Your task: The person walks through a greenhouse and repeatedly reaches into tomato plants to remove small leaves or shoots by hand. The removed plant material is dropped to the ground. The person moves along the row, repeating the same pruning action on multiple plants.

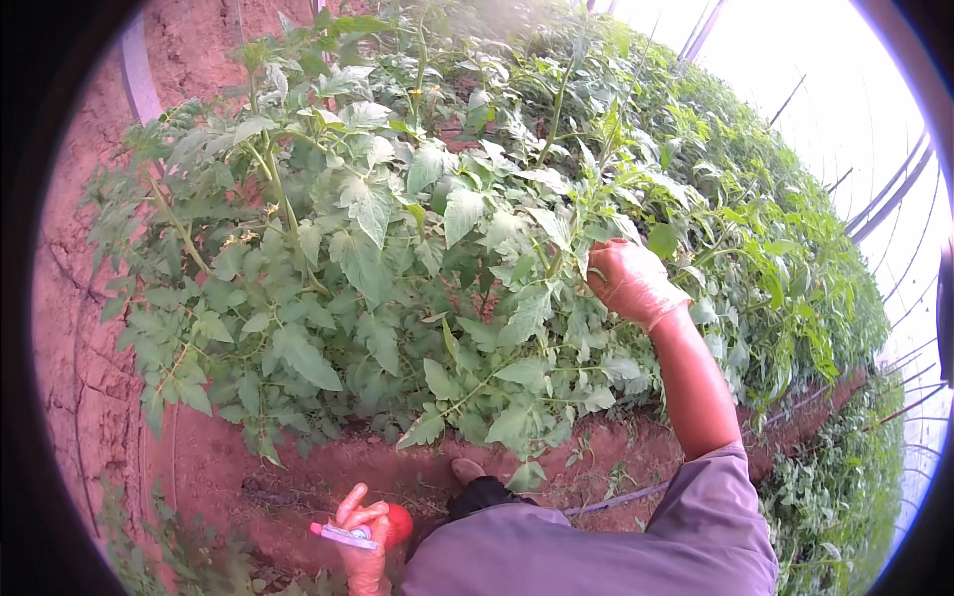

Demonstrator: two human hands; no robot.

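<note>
My right hand [630,281], in a thin clear glove, reaches into a leafy tomato plant [555,246]. Its fingers curl at a shoot beside the main stem, and leaves hide the fingertips. Low in the view, my left hand [363,540], also in a thin glove, holds a small pale plastic device with a pink tip [344,535], which looks like a hand sprayer head. Against that hand is a round red object [399,524], partly hidden by the fingers; whether it joins the device, I cannot tell. One or two fingers of the left hand are raised.
Tomato plants with a few yellow flowers [242,238] form a dense row ahead. Bare reddish soil [298,477] with a dark hose [618,499] runs at my feet. An earthen wall [89,350] stands left; bright greenhouse film on curved supports [891,194] is at right. More plants [835,506] grow behind me.
</note>
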